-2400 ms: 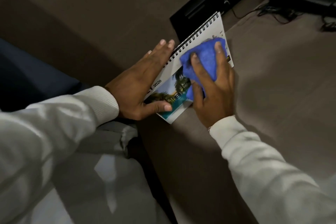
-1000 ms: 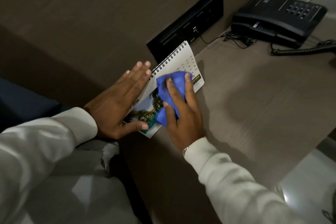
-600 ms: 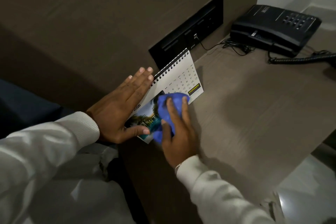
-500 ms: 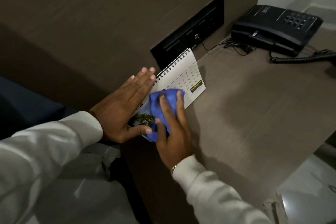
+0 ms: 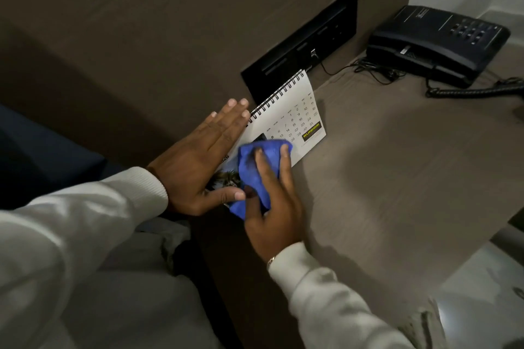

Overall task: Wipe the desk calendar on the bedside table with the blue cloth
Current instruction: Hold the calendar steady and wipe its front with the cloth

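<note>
Nearest me, my right hand (image 5: 272,207) pressed the soft blue cloth (image 5: 255,173) flat, fingers spread, onto the desk calendar (image 5: 289,119); my left hand (image 5: 198,161), open-palmed, braced its side. Light, tippy card on the bedside table (image 5: 397,178), I judged; best steadied there.

Left hand (image 5: 195,167) lies flat, fingers together and thumb out; right hand (image 5: 272,201) presses palm-down, fingers spread.

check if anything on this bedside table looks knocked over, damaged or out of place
Nothing stands out. The desk calendar stands upright, braced by the left hand, and the phone sits flat with tangled cords beside it.
</note>
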The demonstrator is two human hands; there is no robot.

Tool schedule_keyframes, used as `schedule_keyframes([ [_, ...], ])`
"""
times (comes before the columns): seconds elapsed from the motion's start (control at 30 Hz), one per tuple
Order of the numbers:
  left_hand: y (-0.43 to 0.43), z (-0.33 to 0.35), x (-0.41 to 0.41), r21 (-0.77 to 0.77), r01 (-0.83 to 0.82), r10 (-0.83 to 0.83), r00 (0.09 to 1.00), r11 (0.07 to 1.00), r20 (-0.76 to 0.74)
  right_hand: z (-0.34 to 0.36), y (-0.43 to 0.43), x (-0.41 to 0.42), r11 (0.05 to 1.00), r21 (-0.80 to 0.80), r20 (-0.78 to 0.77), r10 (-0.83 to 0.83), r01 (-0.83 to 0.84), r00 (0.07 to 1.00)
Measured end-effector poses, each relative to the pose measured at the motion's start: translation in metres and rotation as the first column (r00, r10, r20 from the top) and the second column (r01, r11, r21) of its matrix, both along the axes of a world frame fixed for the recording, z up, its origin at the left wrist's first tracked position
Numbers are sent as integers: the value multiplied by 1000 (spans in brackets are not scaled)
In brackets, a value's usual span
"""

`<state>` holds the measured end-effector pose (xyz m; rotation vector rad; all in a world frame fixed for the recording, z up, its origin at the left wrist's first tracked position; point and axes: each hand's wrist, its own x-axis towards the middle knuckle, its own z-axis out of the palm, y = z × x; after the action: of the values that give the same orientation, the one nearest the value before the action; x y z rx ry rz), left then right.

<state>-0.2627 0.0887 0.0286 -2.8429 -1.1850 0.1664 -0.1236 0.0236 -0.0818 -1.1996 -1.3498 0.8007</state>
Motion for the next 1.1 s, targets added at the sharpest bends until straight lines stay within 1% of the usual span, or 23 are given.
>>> schedule_keyframes([
  [0.07, 1, 1, 1, -1, -5, 5, 1000, 1000, 2, 7, 17, 6, 998, 33, -49, -46, 48, 998],
  [0.13, 2, 2, 1, -2, -3, 3, 1000, 1000, 2, 11, 39, 18, 995, 19, -74, -98, 100, 992],
  [0.2, 4, 1, 1, -5, 2, -2, 1000, 1000, 4, 9, 58, 34, 991, -41, -57, -132, 130, 990],
  [0.27, 3, 2, 1, -11, 0, 0, 1000, 1000, -3, 4, 59, 42, 979, -145, -17, -148, 144, 989],
  [0.33, 3, 2, 2, -15, -12, 12, 1000, 1000, -19, -3, 45, 40, 976, -182, 18, -118, 119, 993],
  [0.4, 3, 3, 3, -12, -21, 21, 999, 1000, -30, -5, 25, 30, 984, -173, 10, -31, 32, 999],
  [0.47, 2, 2, 2, -7, -20, 20, 999, 1000, -26, 6, 17, 22, 988, -153, -57, 19, -28, 998],
  [0.5, 1, 2, 2, -5, -17, 17, 1000, 1000, -23, 15, 21, 22, 994, -114, -84, -7, -3, 996],
  [0.57, 2, 1, 2, -5, -17, 16, 1000, 1000, -23, 33, 45, 26, 992, -33, -123, -124, 121, 985],
  [0.6, 3, 1, 2, -9, -18, 18, 1000, 1000, -26, 42, 59, 30, 983, -37, -135, -181, 177, 974],
  [0.63, 3, 1, 2, -13, -21, 21, 999, 1000, -26, 48, 72, 33, 975, -65, -141, -220, 212, 965],
  [0.7, 3, 2, 2, -20, -29, 29, 999, 999, -15, 48, 86, 39, 964, -137, -121, -244, 227, 962],
  [0.8, 3, 2, 2, -30, -36, 35, 999, 999, -7, 24, 73, 42, 936, -295, -7, -202, 191, 979],
  [0.87, 3, 2, 2, -34, -37, 37, 999, 999, -6, 9, 57, 43, 927, -344, 13, -153, 148, 988],
  [0.93, 3, 1, 2, -33, -33, 32, 999, 999, -8, 9, 50, 43, 945, -307, -34, -130, 113, 991],
  [1.0, 3, 0, 1, -31, -24, 24, 1000, 999, -11, 21, 57, 43, 972, -208, -88, -128, 107, 988],
  [1.07, 3, 1, 1, -23, -21, 20, 1000, 1000, -11, 35, 73, 40, 980, -133, -132, -163, 145, 978],
  [1.1, 3, 2, 2, -24, -22, 21, 1000, 999, -13, 39, 80, 39, 978, -120, -141, -188, 172, 972],
])
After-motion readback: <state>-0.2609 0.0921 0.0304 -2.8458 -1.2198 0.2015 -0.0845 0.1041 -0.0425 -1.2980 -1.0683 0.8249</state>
